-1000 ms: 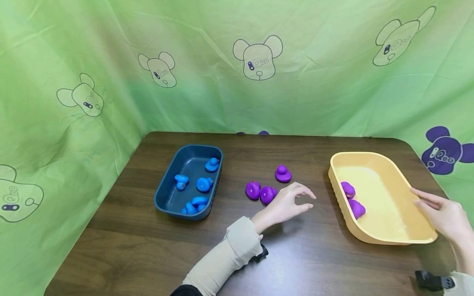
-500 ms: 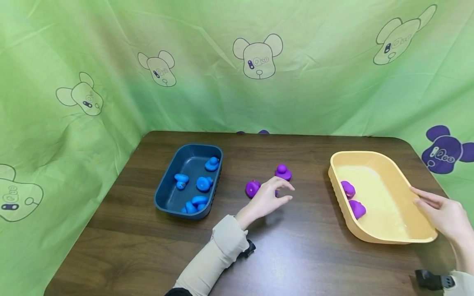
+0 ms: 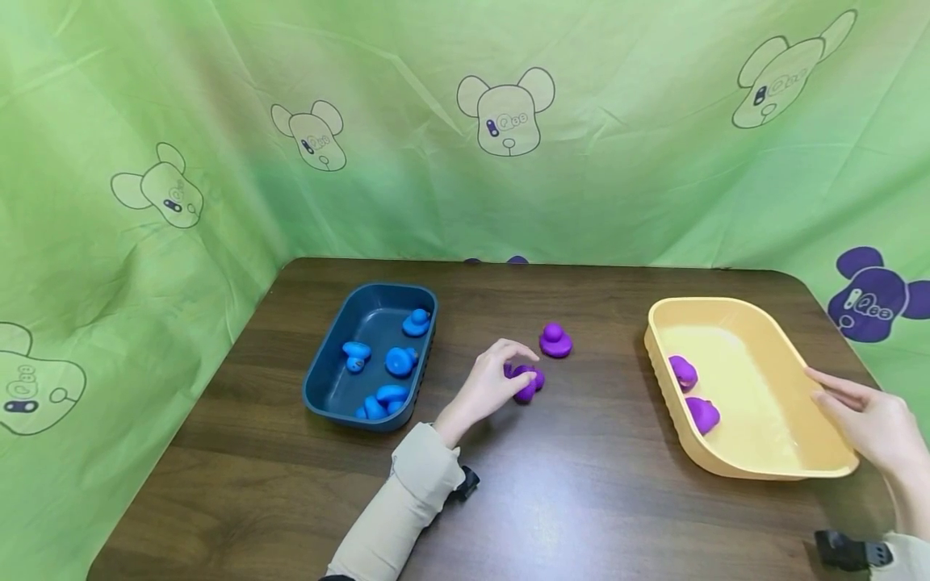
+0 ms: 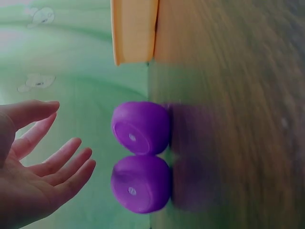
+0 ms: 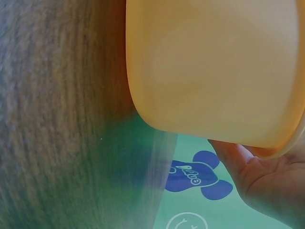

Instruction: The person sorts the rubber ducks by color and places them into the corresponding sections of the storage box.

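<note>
My left hand (image 3: 485,387) is over two purple rubber ducks (image 3: 525,386) that lie on their sides on the brown table, partly covering them in the head view. In the left wrist view, its fingers are loosely bent and apart from the ducks (image 4: 141,183), whose round bases face the camera. Just beyond them another purple rubber duck (image 3: 555,342) sits upright. On the right, my right hand (image 3: 875,420) grips the right rim of a yellow tray (image 3: 756,387). Two more purple ducks (image 3: 701,415) lie along the tray's left wall.
A dark blue tray (image 3: 330,355) stands left of my left hand, with several blue rubber ducks (image 3: 400,361) inside. Behind the table (image 3: 581,516) hangs a green cloth (image 3: 407,202) printed with animal heads.
My left hand has moved left and slightly up, from right of the purple ducks to over the lying pair. The right hand and both trays keep their places.
</note>
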Demonstrator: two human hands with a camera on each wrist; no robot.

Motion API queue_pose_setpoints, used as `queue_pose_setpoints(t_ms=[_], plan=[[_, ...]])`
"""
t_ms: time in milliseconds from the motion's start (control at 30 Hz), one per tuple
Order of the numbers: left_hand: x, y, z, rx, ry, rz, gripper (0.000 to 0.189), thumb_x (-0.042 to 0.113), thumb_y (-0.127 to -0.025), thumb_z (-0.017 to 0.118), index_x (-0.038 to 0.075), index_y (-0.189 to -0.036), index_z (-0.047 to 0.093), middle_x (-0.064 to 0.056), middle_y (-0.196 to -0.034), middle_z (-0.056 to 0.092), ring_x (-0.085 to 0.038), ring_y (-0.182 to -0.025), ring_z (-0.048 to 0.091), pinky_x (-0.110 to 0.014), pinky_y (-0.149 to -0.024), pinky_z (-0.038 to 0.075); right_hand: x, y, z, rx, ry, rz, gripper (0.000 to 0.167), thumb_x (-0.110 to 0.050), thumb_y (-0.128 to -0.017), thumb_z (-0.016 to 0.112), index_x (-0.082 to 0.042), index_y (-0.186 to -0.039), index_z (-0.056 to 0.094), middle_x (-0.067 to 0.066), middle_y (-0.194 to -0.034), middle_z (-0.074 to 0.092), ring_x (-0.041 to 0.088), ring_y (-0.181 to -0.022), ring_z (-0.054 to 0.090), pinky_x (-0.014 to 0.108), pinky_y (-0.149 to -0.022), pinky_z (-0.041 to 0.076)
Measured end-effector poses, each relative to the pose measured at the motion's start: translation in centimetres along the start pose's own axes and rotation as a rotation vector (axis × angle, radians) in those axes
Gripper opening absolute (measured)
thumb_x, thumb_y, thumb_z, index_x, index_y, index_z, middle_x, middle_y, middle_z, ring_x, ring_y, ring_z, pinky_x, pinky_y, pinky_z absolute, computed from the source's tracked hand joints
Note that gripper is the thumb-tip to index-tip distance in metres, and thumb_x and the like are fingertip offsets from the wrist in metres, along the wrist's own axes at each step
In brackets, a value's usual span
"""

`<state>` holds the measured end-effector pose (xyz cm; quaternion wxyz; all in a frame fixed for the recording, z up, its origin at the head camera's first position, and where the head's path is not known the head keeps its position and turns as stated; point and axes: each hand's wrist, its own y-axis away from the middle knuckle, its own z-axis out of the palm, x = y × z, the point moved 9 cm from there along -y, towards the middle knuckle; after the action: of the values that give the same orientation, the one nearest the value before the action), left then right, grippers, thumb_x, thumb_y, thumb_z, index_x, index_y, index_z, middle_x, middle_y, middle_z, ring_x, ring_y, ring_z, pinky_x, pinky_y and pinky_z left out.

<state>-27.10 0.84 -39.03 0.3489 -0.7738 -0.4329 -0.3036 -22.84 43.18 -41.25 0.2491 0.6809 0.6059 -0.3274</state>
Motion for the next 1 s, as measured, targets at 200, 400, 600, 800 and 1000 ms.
queue_pose_setpoints(t_ms=[200,400,600,800,1000], plan=[[-1.1,0.3,-0.8,0.008,-0.024,-0.063,0.018,0.012,-0.080,0.063,0.010,-0.098,0.063,-0.005,-0.105,0.055,-0.022,-0.098,0.052,-0.027,-0.080,0.040,0.3,0.0,-0.1,0.018,0.030,0.004,0.039,-0.019,-0.087,0.055,-0.057,-0.094,0.049,-0.046,-0.069,0.043,-0.021,-0.059,0.044,0.011,-0.047,0.040],[-1.9,0.3,-1.1,0.016,-0.071,-0.087,0.020,0.011,-0.078,0.065,0.008,-0.098,0.063,-0.007,-0.105,0.055,-0.021,-0.099,0.052,-0.030,-0.083,0.040,0.1,0.0,-0.1,0.002,0.009,-0.007,0.040,-0.018,-0.087,0.055,-0.056,-0.095,0.051,-0.044,-0.069,0.045,-0.020,-0.059,0.045,0.010,-0.047,0.039],[-2.8,0.3,-1.2,-0.010,-0.124,-0.127,0.026,0.013,-0.078,0.066,0.007,-0.102,0.062,-0.010,-0.107,0.054,-0.023,-0.103,0.048,-0.035,-0.087,0.037,-0.2,0.0,-0.1,-0.001,0.002,-0.014,0.041,-0.016,-0.087,0.055,-0.056,-0.095,0.052,-0.044,-0.069,0.046,-0.020,-0.059,0.045,0.010,-0.047,0.039],[-3.6,0.3,-1.0,-0.047,-0.119,-0.160,0.031,0.013,-0.078,0.066,0.005,-0.107,0.060,-0.011,-0.108,0.053,-0.025,-0.105,0.047,-0.037,-0.088,0.037,-0.1,0.0,-0.1,-0.001,-0.014,-0.017,0.041,-0.015,-0.086,0.055,-0.056,-0.094,0.052,-0.044,-0.069,0.046,-0.019,-0.058,0.046,0.010,-0.046,0.039],[-4.2,0.5,-1.0,-0.071,-0.102,-0.210,0.033,0.014,-0.078,0.066,0.007,-0.110,0.058,-0.011,-0.109,0.052,-0.025,-0.103,0.047,-0.038,-0.087,0.038,0.0,0.0,-0.1,-0.002,0.018,-0.014,0.041,-0.018,-0.087,0.055,-0.058,-0.093,0.050,-0.045,-0.069,0.045,-0.019,-0.058,0.046,0.011,-0.047,0.039]])
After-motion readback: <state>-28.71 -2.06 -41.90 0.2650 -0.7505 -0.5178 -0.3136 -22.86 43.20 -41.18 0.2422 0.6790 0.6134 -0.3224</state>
